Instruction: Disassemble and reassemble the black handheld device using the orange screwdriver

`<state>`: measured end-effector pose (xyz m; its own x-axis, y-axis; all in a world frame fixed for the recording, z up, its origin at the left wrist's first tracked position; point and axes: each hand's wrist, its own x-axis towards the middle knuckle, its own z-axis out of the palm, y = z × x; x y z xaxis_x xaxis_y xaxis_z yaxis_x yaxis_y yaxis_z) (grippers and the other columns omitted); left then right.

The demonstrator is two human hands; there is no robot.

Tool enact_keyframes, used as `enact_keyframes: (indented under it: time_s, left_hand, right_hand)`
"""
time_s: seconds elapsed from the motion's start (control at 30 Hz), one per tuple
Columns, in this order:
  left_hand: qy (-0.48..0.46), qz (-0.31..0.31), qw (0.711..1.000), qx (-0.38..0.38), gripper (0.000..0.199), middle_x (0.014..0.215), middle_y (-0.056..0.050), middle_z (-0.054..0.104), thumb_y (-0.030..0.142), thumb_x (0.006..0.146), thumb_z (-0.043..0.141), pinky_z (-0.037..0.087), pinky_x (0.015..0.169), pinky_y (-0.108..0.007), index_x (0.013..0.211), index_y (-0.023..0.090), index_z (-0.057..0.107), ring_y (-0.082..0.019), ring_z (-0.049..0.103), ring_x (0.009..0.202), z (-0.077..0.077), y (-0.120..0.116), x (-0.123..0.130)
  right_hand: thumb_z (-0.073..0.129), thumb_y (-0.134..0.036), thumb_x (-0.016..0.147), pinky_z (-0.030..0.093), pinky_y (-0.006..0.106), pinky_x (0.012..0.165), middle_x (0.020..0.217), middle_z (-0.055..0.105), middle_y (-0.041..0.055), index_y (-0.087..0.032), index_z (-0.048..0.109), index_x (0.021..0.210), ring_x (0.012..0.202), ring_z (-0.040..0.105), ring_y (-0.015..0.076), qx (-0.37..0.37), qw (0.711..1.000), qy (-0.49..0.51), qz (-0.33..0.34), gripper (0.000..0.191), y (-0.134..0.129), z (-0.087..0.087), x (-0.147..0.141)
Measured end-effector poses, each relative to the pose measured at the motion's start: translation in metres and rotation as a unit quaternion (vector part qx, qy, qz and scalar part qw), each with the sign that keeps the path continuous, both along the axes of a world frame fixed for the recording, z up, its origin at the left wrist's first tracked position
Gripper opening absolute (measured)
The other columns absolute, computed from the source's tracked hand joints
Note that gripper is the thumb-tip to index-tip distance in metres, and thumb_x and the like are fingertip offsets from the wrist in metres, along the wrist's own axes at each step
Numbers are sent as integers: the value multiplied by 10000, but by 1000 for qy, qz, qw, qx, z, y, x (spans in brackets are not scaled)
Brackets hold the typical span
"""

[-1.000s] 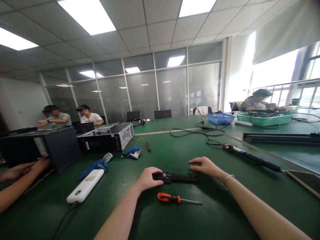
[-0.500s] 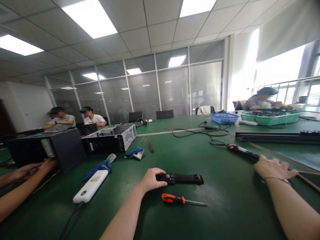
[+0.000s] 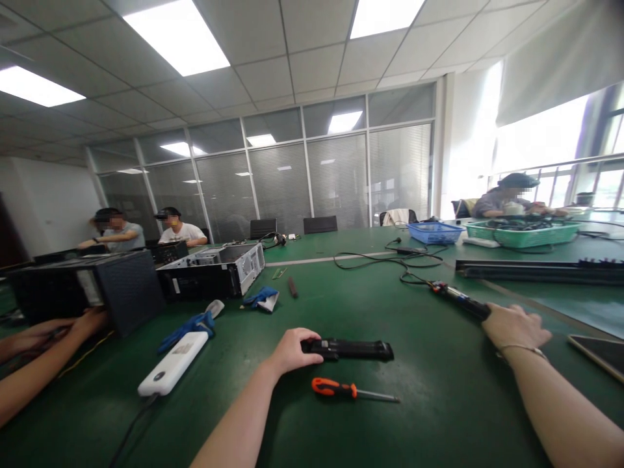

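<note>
My left hand (image 3: 292,350) lies low at the middle, its thumb and fingers closed round the left end of a long black plastic piece (image 3: 363,349) on the green table. Just nearer to me lies a screwdriver (image 3: 336,388) with an orange and black handle, untouched. At the right, my right hand (image 3: 519,328) is closed on the near end of a slim black corded device (image 3: 461,299). Inner parts show at that device's far end, where a black cable (image 3: 412,277) joins. My right palm hides its near end.
A dark flat tablet-like object (image 3: 602,357) lies at the right edge. To the left are a white power strip (image 3: 174,364), blue gloves (image 3: 192,328), an open computer case (image 3: 214,276) and a co-worker's hands (image 3: 63,338). Blue (image 3: 435,234) and green baskets (image 3: 526,236) stand far right.
My right hand has shifted left with the corded device, away from the tablet-like object, and its fingers have drawn in. My left hand keeps its hold on the black plastic piece.
</note>
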<state>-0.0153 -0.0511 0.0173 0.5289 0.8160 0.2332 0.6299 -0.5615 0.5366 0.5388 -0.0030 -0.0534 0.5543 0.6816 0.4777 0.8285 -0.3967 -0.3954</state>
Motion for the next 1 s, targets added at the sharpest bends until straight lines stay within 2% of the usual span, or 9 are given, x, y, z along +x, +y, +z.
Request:
enact_keyframes:
  time_s: [0.07, 0.1, 0.23, 0.3, 0.5, 0.8, 1.0]
  left_hand:
    - [-1, 0, 1000, 5, 419, 1025, -46, 700, 361, 663, 768, 477, 828, -286, 1042, 196, 699, -212, 635, 924, -1, 2, 0]
    - [-1, 1, 1000, 9, 420, 1019, -47, 701, 358, 658, 771, 477, 825, -284, 1038, 193, 702, -212, 636, 919, -2, 3, -1]
    - [4, -1, 1000, 19, 423, 1014, -50, 706, 345, 646, 774, 474, 829, -285, 1034, 188, 707, -218, 638, 920, -5, 5, -1]
    - [7, -1, 1000, 19, 425, 1016, -50, 706, 347, 649, 770, 475, 829, -288, 1039, 191, 707, -222, 637, 925, -5, 5, 0]
    - [13, 3, 1000, 21, 419, 1015, -50, 705, 354, 653, 767, 475, 820, -289, 1035, 193, 706, -221, 636, 918, -4, 5, 1]
    - [18, 8, 1000, 10, 434, 1032, -59, 699, 374, 657, 759, 479, 836, -310, 1048, 193, 704, -234, 630, 935, -2, 3, 2]
    - [15, 1, 1000, 18, 434, 1020, -53, 702, 362, 651, 766, 475, 827, -304, 1047, 197, 704, -229, 632, 919, -4, 4, 2]
  right_hand:
    - [549, -303, 730, 420, 502, 646, 1106, 591, 239, -290, 701, 1096, 991, 542, 430, -30, 999, 12, -23, 396, 0, 4, -13]
    - [557, -306, 721, 437, 458, 641, 1091, 609, 208, -298, 689, 1119, 964, 563, 403, -39, 999, 5, -13, 419, 0, 5, -20]
    - [541, -371, 740, 463, 369, 673, 933, 659, 145, -229, 692, 1122, 830, 619, 309, -34, 996, -51, 70, 435, 6, 8, -49]
    - [529, -391, 748, 464, 349, 662, 937, 669, 127, -216, 686, 1132, 817, 627, 293, -19, 993, -45, 104, 450, 9, 9, -64]
    - [536, -329, 745, 471, 319, 717, 1018, 681, 77, -240, 671, 1154, 852, 633, 254, 0, 978, -35, 207, 440, 18, 11, -106]
    - [539, -332, 773, 487, 299, 836, 1115, 671, 31, -258, 659, 1176, 949, 635, 225, 10, 942, -7, 335, 427, 17, 14, -144]
    - [579, -347, 767, 463, 373, 928, 1154, 657, 42, -250, 657, 1183, 1013, 614, 252, 6, 892, 79, 444, 435, 15, 20, -160]
